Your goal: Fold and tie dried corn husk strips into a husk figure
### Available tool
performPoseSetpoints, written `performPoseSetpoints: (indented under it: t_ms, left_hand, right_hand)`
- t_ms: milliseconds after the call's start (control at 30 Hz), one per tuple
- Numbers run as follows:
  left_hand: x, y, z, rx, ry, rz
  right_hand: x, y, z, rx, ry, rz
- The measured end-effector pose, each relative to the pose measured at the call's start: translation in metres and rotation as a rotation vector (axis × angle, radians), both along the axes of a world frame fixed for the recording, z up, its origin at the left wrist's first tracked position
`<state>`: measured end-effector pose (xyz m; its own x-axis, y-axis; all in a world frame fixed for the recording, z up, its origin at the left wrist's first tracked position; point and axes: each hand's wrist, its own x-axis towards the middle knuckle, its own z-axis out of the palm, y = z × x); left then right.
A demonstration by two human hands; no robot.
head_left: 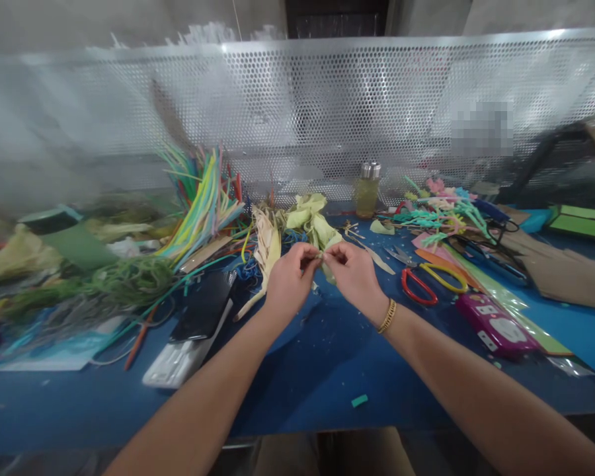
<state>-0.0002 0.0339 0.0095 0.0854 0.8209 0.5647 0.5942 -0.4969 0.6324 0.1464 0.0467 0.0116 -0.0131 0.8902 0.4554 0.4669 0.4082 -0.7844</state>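
My left hand (295, 277) and my right hand (350, 271) meet above the blue table, fingertips pinched together. Between them is a pale green corn husk (331, 272); part of it hangs below the right fingers, and the pinched spot is too small to make out. More crumpled green husks (310, 215) lie just behind the fingers. To the left of my left hand lies a dried, cream-coloured husk (268, 244) with a long stem. A gold bracelet (387, 316) circles my right wrist.
Scissors (429, 281) with red and yellow handles and a magenta device (496, 324) lie right. A bottle (367, 192) stands behind. Coloured pipe cleaners (201, 205), green cord (133, 281) and a black phone (204, 307) are left. A perforated metal screen (327, 112) bounds the back.
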Motion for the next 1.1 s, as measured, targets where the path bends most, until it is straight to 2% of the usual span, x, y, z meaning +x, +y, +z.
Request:
performPoseSetpoints:
  t_ms: [100,267,467,667,767,900,1000,1100]
  left_hand:
    - [-0.002,0.003,-0.003,-0.018,-0.089,0.021]
    - [-0.003,0.003,-0.002,-0.034,-0.065,0.077]
    - [-0.002,0.003,-0.002,-0.029,-0.075,0.094]
    - [-0.001,0.000,-0.002,0.006,0.071,0.113]
    - [0.000,-0.002,0.001,0.065,0.163,0.116]
    - [-0.001,-0.003,0.005,0.115,0.230,0.084]
    - [-0.004,-0.002,0.006,0.098,0.192,0.054]
    - [-0.005,0.001,0.004,0.097,0.089,0.061]
  right_hand:
    - [0.002,-0.001,0.002,0.019,-0.053,0.001]
    - [0.003,-0.004,0.004,0.048,-0.104,-0.012]
    - [0.003,-0.007,0.008,0.161,-0.203,-0.034]
    - [0.000,-0.010,0.009,0.194,-0.266,-0.054]
    - [-0.002,-0.010,0.007,0.169,-0.238,-0.107]
    - [-0.001,-0.007,0.005,0.120,-0.135,-0.070]
    - [0.002,-0.004,0.005,0.104,-0.066,-0.018]
    - [0.004,-0.005,0.007,0.122,-0.096,0.008]
